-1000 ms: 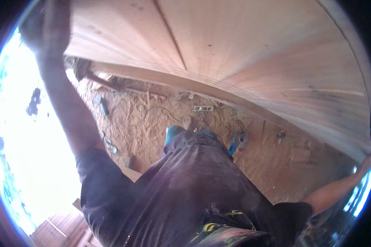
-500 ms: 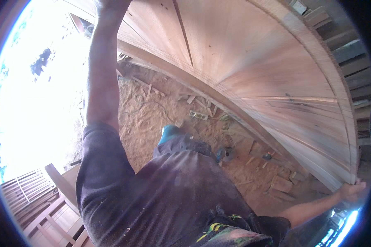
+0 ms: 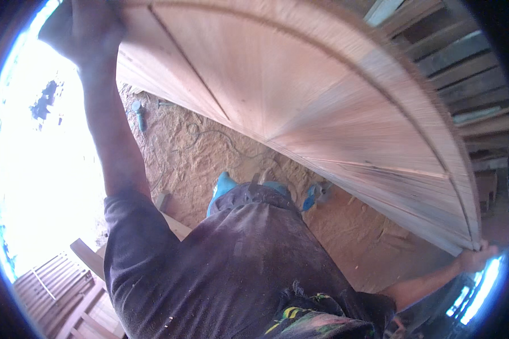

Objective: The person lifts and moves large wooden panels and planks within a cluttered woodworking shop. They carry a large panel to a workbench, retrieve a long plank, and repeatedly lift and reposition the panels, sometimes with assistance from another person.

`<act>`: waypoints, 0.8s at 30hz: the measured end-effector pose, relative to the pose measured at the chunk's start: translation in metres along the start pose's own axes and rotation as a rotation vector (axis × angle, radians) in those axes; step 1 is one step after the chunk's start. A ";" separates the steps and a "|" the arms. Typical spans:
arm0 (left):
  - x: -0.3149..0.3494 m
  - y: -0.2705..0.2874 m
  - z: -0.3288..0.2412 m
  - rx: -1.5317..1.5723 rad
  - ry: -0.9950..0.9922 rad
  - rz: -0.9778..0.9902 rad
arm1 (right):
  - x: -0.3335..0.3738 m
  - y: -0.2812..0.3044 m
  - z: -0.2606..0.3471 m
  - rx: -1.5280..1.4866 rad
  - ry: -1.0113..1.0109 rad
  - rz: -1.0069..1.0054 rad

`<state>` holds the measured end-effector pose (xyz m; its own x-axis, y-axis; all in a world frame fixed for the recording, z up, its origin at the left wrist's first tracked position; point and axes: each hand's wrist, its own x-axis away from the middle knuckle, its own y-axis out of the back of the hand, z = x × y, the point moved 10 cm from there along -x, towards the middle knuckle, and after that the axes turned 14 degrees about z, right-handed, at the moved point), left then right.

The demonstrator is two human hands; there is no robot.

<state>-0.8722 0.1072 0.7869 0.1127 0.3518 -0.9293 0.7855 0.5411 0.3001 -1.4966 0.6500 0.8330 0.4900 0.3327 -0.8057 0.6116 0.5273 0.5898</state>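
Note:
A large half-round wooden panel point(image 3: 249, 73), built of boards that fan out inside a curved rim, hangs tilted in front of me, above the floor. At its far left end my left hand point(image 3: 93, 31) is closed on the edge; its fingers are dark, blurred and partly hidden. My right hand point(image 3: 476, 258) grips the panel's near right corner, fingers wrapped round the edge. Both arms are spread wide, and the panel's straight edge runs slantwise between the hands.
Sawdust covers the brown floor point(image 3: 186, 152), with a cable point(image 3: 226, 135) and a teal-handled tool point(image 3: 139, 116) lying on it. Stacked boards point(image 3: 464, 73) stand at the right. Slatted wooden frames point(image 3: 54, 282) are at the lower left, near a pale timber point(image 3: 87, 257).
The panel has swung left and turned, so its thick straight edge shows less. My left hand moved left with it. The teal-handled tool came into view; several floor scraps are now hidden.

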 end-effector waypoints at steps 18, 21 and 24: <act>0.287 0.002 0.040 -0.189 0.044 0.524 | 0.369 -0.093 0.098 -0.391 -0.169 0.555; 0.345 0.002 0.066 -0.079 0.253 0.522 | 0.421 -0.114 0.094 -0.305 -0.206 0.603; 0.416 0.001 0.102 0.010 0.617 0.406 | 0.468 -0.144 0.081 -0.223 -0.228 0.625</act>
<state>-0.7619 0.1762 0.3787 0.0352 0.8898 -0.4550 0.7605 0.2715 0.5898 -1.3049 0.6666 0.3756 0.8413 0.4665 -0.2731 0.0427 0.4462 0.8939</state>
